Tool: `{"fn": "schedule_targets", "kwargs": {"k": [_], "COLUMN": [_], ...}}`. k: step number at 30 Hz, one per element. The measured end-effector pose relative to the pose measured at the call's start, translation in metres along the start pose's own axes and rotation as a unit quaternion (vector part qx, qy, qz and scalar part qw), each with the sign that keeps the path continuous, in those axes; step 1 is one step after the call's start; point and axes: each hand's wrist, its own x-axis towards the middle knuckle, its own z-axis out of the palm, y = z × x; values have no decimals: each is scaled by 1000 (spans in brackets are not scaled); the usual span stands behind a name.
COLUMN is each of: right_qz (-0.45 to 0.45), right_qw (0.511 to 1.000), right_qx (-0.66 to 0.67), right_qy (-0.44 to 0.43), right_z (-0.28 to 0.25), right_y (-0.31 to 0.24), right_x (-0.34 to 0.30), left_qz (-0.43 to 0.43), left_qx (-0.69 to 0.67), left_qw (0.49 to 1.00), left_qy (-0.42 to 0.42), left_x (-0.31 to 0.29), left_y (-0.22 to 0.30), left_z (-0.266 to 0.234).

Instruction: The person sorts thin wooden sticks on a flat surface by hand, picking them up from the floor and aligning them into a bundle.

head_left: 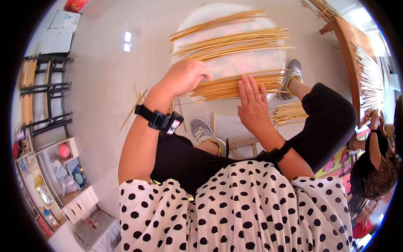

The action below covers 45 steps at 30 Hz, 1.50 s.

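Note:
A row of thin yellow-brown sticks (226, 87) lies side by side along the near edge of a round white table (235, 67). My right hand (253, 103) rests on their right part, fingers stretched out flat. My left hand (184, 77) is at the left ends of the same sticks, its fingers curled inward. What those fingers pinch, if anything, is hidden under the hand. Farther across the tabletop lie a middle bunch of sticks (235, 43) and a thinner far bunch (218, 24), both apart from my hands.
More sticks (289, 112) lie low beside my right knee, and a few loose sticks (135, 107) are on the floor at left. A brown wooden table (346, 50) at right bears pale sticks (369, 80), with another person's hands (375, 120) near them. Shelves (58, 168) stand at left.

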Motion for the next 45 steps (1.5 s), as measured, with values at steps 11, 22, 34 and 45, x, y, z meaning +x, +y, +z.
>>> {"fn": "schedule_targets", "kwargs": {"k": [11,22,34,45], "right_qz": [5,5,6,5], "right_qw": [1000,1000,1000,1000], "right_qx": [-2,7,18,14], "right_qy": [-7,0,-9,-7], "right_z": [-3,-5,-9,-8], "right_y": [-2,-2,-3,-4], "right_x": [1,1,1,2], "left_qz": [-18,24,23,16], "left_qx": [-37,23,43,55], "left_qw": [998,999,999,998], "left_qy": [38,19,0,-6], "left_x": [7,16,16,15], "left_y": [0,38,51,52], "left_z": [-3,38,31,27]}}
